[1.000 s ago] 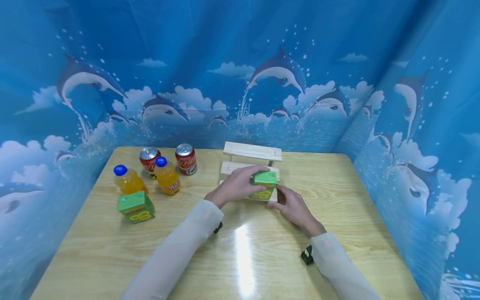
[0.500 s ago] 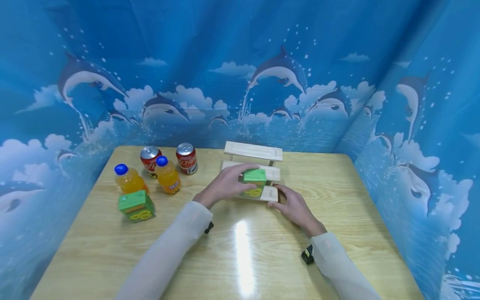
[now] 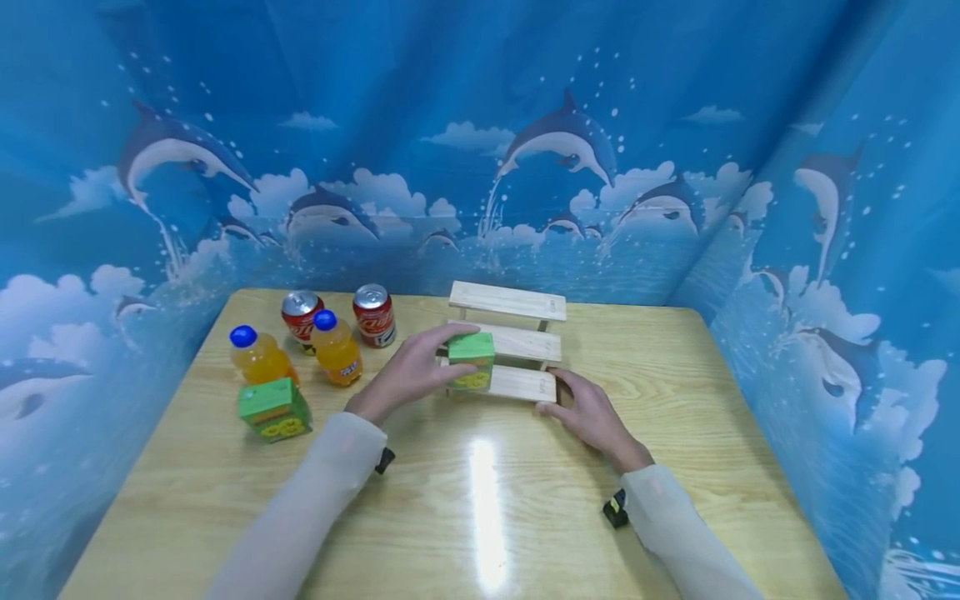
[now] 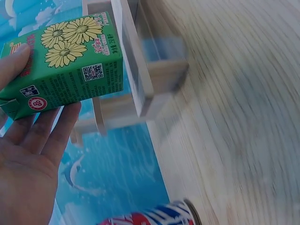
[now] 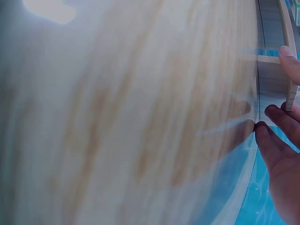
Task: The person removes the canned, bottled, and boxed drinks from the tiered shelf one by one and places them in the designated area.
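My left hand point(image 3: 411, 367) grips a green drink carton point(image 3: 472, 360) with yellow flowers printed on it, thumb in front and fingers behind. The carton stands upright at the left end of the lowest step of a pale wooden three-step rack point(image 3: 521, 383). In the left wrist view its base is close against the board point(image 4: 133, 56); full contact cannot be made out. My right hand point(image 3: 596, 417) holds the right end of that lowest step. The right wrist view shows the thumb point(image 5: 291, 63) on one side of the board and fingers on the other.
To the left stand two cola cans point(image 3: 373, 317), two orange soda bottles with blue caps point(image 3: 337, 350), and a second green carton point(image 3: 275, 410). The rack sits near the table's back edge, before a blue dolphin-print curtain point(image 3: 420, 150). Wood-grain tabletop point(image 3: 555, 542) lies in front.
My left hand has moved left along the lowest step with the carton, from its right end to its left end. The right hand has stayed at the rack's right end.
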{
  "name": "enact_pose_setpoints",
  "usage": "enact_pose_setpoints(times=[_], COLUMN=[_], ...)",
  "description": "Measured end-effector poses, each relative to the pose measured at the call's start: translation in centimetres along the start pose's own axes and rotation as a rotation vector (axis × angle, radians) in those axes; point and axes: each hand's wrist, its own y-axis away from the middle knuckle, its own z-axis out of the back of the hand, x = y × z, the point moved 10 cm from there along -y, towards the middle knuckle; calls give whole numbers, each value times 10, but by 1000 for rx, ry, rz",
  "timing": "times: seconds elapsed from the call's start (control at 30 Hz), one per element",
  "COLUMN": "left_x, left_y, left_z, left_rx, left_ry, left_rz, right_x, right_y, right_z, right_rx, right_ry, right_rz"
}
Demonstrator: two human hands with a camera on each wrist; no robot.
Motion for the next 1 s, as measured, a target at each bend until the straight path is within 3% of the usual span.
enact_pose_setpoints(times=[0.23, 0.47, 0.77, 1.0], left_x=[13, 19, 39, 49], left_y=[13, 25, 39, 49], left_z=[18, 35, 46, 52], left_rx=[-29, -95, -149, -173], left_ry=[-2, -33, 14, 0], left_rz=[40, 25, 86, 140], right_x=[-1, 2, 2, 1], right_y=[1, 1, 2, 1], right_z=[0, 0, 0, 0], right_rx=[-1, 6, 19, 16], right_ry=[-6, 0, 4, 9], right_rz=[6, 10, -8, -17])
